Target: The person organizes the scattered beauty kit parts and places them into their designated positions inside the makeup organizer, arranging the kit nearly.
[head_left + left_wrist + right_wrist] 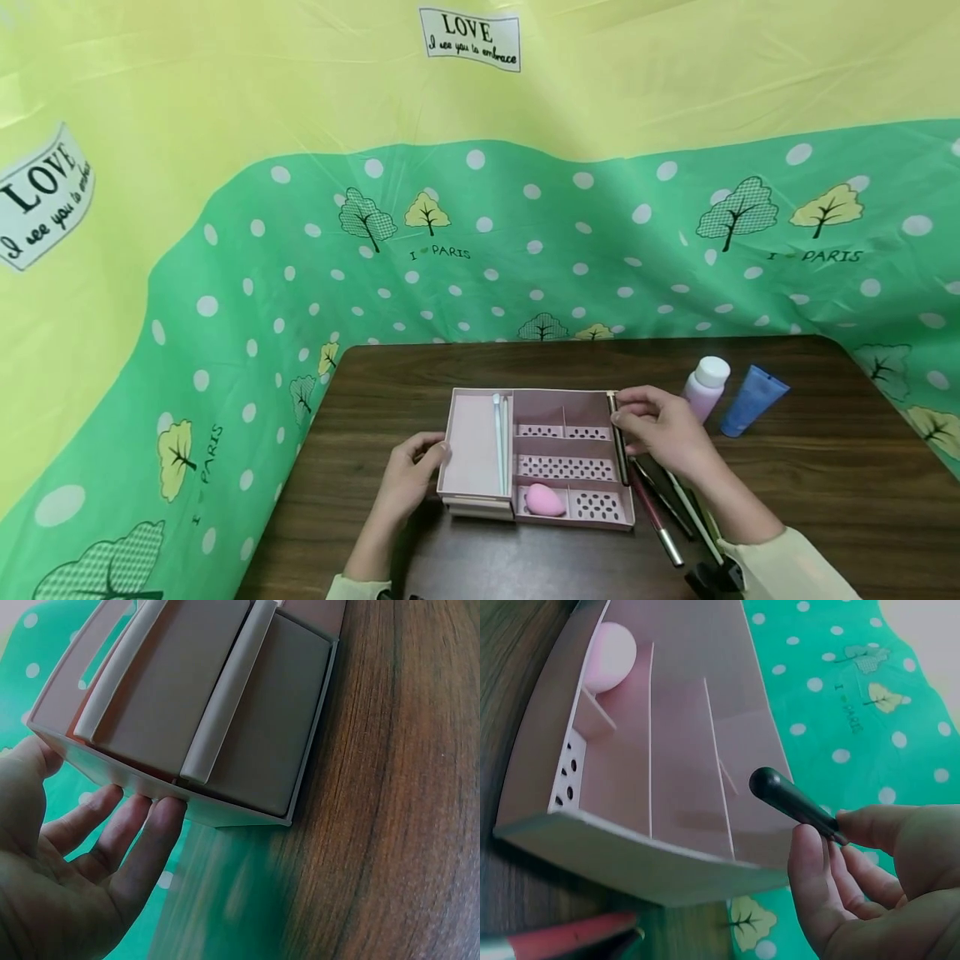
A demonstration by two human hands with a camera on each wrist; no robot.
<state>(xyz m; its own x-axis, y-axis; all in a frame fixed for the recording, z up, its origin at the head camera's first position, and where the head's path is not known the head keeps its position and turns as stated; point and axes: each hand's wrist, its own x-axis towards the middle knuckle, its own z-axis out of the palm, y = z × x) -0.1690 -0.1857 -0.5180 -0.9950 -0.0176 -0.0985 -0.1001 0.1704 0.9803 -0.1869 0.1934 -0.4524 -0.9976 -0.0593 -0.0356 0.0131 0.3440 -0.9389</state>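
Note:
A pink desktop organizer stands on the table, with drawers in its left part and dotted compartments on the right. My left hand rests against its left wall; in the left wrist view the fingertips touch that wall, fairly straight. Above the organizer's right edge, my right hand pinches a slim dark stick, gold at the far end in the head view. Its rounded black end shows in the right wrist view. A pink makeup sponge lies in the front compartment. Pale thin sticks lie on the left top.
Right of the organizer lie several slim brushes or pencils, one with a red handle, partly under my right forearm. A white-capped lilac bottle and a blue tube stand behind the right hand. Patterned cloth surrounds the wooden table.

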